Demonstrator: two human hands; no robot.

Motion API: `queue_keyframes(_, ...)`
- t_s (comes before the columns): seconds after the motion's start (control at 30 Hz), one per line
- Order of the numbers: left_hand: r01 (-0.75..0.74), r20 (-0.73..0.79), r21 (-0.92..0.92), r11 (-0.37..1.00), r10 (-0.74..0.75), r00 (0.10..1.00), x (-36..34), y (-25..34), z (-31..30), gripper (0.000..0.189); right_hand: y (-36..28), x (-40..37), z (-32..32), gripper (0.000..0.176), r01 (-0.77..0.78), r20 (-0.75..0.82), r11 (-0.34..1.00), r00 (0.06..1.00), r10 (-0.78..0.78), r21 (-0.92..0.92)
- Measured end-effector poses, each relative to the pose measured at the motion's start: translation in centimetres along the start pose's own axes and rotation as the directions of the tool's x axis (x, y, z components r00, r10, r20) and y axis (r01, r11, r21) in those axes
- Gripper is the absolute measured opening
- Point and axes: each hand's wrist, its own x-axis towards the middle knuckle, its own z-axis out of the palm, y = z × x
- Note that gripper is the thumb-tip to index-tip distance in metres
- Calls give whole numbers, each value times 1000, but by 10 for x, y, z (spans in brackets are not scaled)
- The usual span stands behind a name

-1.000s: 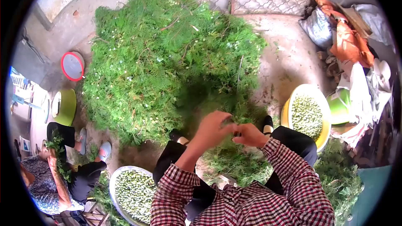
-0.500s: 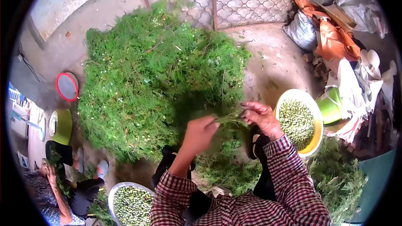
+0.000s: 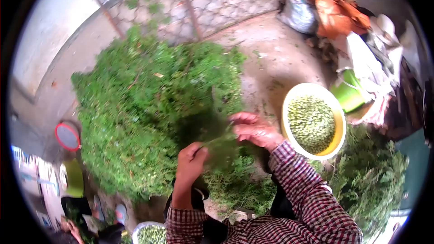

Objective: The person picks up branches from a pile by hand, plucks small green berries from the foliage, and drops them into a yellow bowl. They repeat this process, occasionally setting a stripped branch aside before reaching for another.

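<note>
My left hand [image 3: 191, 160] is closed on a thin green evergreen sprig [image 3: 219, 149], blurred by motion, which spreads out to the right of my thumb. My right hand [image 3: 257, 130] is near the sprig's upper right side, its fingers bent and close together; what they hold, if anything, is too blurred to make out. Beyond both hands lies a big heap of cut evergreen branches [image 3: 149, 104] dotted with small pale berries. Just right of my right hand stands a yellow basin [image 3: 340, 131] with a white rim, holding many small green berries [image 3: 312, 124].
More branches lie between my feet [image 3: 239, 187] and at the right [image 3: 361, 176]. A metal basin [image 3: 135, 232] of berries stands at bottom left, near a seated person [image 3: 72, 230]. Also around are a red-rimmed sieve [image 3: 80, 146], a green bucket [image 3: 348, 92] and orange sacks [image 3: 337, 16].
The view has turned and shifted. My left hand has come down and toward me with the sprig, and the gap between my hands remains small.
</note>
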Motion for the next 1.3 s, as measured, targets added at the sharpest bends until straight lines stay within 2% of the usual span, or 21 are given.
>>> queue_keyframes(0.03,-39,10,72,997,39,999,2,-4,5,5,-6,-3,1,31,-20,-7,999,1000,20,-48)
queue_keyframes(0.1,-110,126,171,979,89,988,4,2,15,11,-21,-12,14,30,-98,-167,941,985,45,-323)
queue_keyframes(0.13,-149,177,218,964,111,978,3,6,21,15,-20,-12,15,27,-101,-167,937,985,46,-333)
queue_keyframes(0.17,-79,179,178,981,46,983,3,9,27,15,-18,-11,17,25,-103,-157,934,986,51,-342)
queue_keyframes(0.23,74,175,114,991,-93,980,2,13,34,15,-5,-6,12,21,-39,-84,968,996,18,-248)
queue_keyframes(0.27,136,160,53,989,-143,977,2,15,35,13,-2,-4,11,18,-38,-101,970,995,14,-241)
queue_keyframes(0.37,98,49,-15,995,-98,994,6,14,40,11,-6,-8,15,14,-54,-161,964,987,12,-259)
queue_keyframes(0.5,44,63,32,999,-46,997,16,-9,35,9,-5,-10,21,14,-71,-131,970,991,41,-231)
queue_keyframes(0.6,53,44,-10,999,-52,998,16,-3,43,5,-13,-15,19,16,-27,-109,950,994,-8,-310)
queue_keyframes(0.7,74,-59,-33,997,-76,995,13,6,55,5,-17,-19,14,17,-3,-52,947,999,-14,-320)
queue_keyframes(0.73,1,75,-3,1000,-1,997,17,2,47,6,-16,-18,13,17,-1,-22,950,1000,-6,-312)
queue_keyframes(0.83,47,40,123,991,-52,998,16,2,44,7,-10,-17,10,18,91,77,959,994,-73,-267)
queue_keyframes(0.93,131,57,-27,991,-129,990,14,6,38,9,-14,-17,10,20,87,132,948,990,-48,-306)
queue_keyframes(1.03,200,34,10,980,-200,979,12,13,39,12,-26,-25,14,24,16,69,923,998,11,-385)
queue_keyframes(1.1,227,83,-247,942,-213,974,10,9,40,15,-25,-19,9,27,-34,131,932,988,87,-361)
queue_keyframes(1.17,256,140,-277,926,-225,964,9,16,37,8,-20,-16,10,26,-89,127,953,983,131,-291)
queue_keyframes(1.23,258,253,-457,852,-154,955,9,15,35,15,-22,-17,15,21,-64,167,954,979,118,-294)
queue_keyframes(1.3,298,293,-556,776,-152,944,7,11,31,18,-13,-14,17,20,-100,206,977,969,139,-190)
